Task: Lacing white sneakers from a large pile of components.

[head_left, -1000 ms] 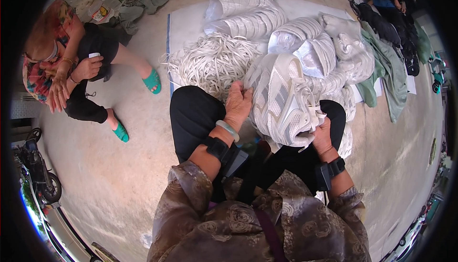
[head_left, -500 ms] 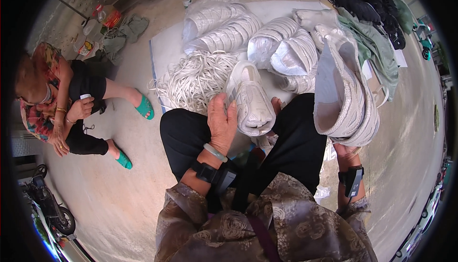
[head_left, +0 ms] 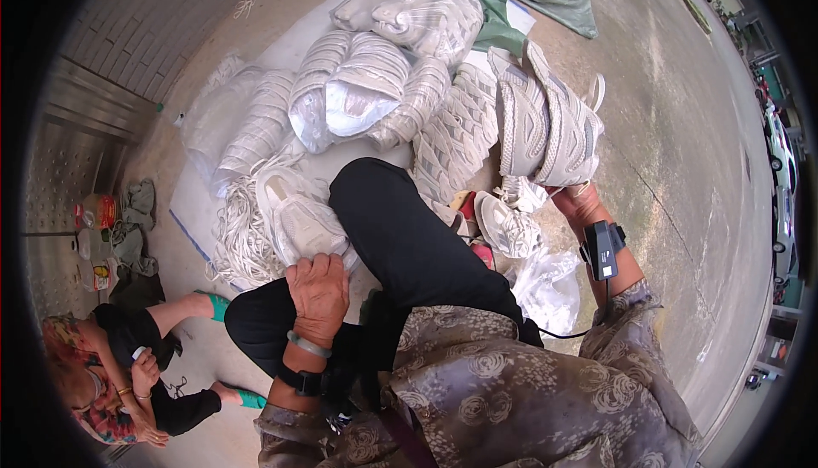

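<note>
My right hand [head_left: 576,204], grasping the nested shoes [head_left: 545,119] at their lower end, has now brought them beside the shoe row [head_left: 456,132], leaving the separate shoe [head_left: 298,212], against the lace pile [head_left: 239,242], touching my left hand [head_left: 319,298], whose closure I cannot determine.

Flr [head_left: 665,178] w/ wht sheet [head_left: 335,155]; shoes [head_left: 368,76], laces [head_left: 237,234] atop.
</note>
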A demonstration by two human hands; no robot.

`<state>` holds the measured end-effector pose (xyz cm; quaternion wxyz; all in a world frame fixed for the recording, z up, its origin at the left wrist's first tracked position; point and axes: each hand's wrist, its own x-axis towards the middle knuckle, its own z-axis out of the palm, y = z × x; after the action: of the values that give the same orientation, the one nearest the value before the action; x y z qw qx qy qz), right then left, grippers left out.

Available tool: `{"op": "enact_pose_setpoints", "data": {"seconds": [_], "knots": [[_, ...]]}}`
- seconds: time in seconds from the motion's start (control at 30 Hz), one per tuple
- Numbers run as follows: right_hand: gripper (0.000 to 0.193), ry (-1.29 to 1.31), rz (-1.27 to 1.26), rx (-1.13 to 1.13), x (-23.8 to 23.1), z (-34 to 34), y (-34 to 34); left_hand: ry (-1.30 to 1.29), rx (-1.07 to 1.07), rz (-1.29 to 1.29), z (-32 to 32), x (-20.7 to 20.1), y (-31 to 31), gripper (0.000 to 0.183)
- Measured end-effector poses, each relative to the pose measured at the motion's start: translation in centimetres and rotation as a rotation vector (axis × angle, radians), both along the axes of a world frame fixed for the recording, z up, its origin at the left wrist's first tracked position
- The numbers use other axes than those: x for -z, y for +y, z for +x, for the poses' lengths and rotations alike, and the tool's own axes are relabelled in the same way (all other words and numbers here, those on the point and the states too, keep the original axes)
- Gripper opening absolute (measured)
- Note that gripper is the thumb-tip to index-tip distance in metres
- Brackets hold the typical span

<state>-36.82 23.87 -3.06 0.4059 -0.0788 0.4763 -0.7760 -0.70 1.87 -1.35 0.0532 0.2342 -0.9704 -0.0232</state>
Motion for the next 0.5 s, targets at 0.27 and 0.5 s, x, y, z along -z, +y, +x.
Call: {"op": "enact_pose_setpoints", "data": {"seconds": [0.27, 0.5], "knots": [[0.039, -0.086, 0.332, 0.133, 2.6, 0.6, 4.1, -0.082, -0.027, 0.152, -0.2, -2.5, -0.1, 0.02], [0.031, -0.027, 0.013, 0.073, 0.3, 5.9, -1.3, 0.572, -0.131, 1.517, -11.4, -6.6, 1.9, 0.072]]}}
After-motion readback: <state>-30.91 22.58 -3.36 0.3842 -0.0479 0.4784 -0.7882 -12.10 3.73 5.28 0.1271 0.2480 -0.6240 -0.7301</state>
